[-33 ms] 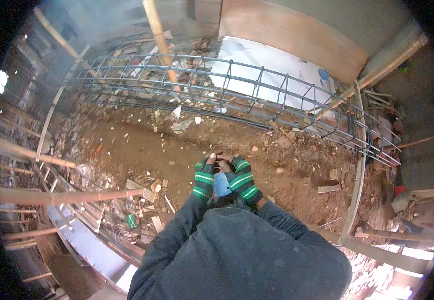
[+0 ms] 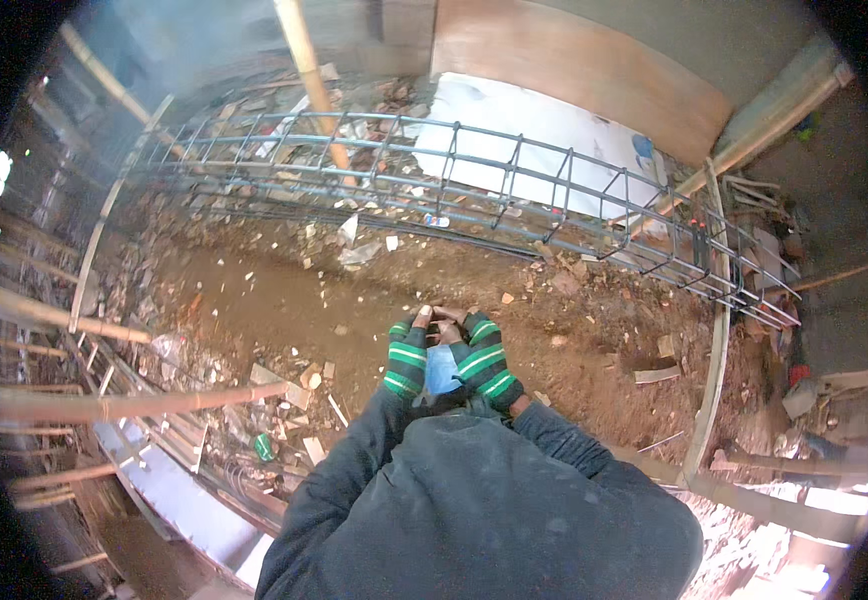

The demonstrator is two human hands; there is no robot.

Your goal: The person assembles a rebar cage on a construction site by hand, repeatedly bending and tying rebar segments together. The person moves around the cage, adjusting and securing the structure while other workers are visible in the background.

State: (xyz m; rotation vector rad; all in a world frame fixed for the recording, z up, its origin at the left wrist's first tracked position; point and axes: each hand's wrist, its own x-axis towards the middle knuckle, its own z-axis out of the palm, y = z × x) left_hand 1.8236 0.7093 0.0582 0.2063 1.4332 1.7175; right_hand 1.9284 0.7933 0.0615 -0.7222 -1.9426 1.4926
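Note:
My left hand (image 2: 410, 348) and my right hand (image 2: 480, 352) are close together in front of my body, both in fingerless gloves with dark and green stripes. The bare fingertips of both curl inward and meet. Whatever they may hold between them is hidden or too small to name. Below and between the wrists shows a light-blue patch (image 2: 442, 370), perhaps cloth; I cannot tell whether either hand touches it. Under the hands lies brown earth (image 2: 284, 300) scattered with small stones and chips.
A long steel rebar cage (image 2: 504, 175) crosses ahead on bamboo supports. Behind it are a white sheet (image 2: 484, 110) and a wooden board (image 2: 594, 60). An upright bamboo pole (image 2: 304, 60) stands near the cage. More bamboo poles (image 2: 144, 402) and rubble lie left; a thin wooden strip (image 2: 716, 380) stands right.

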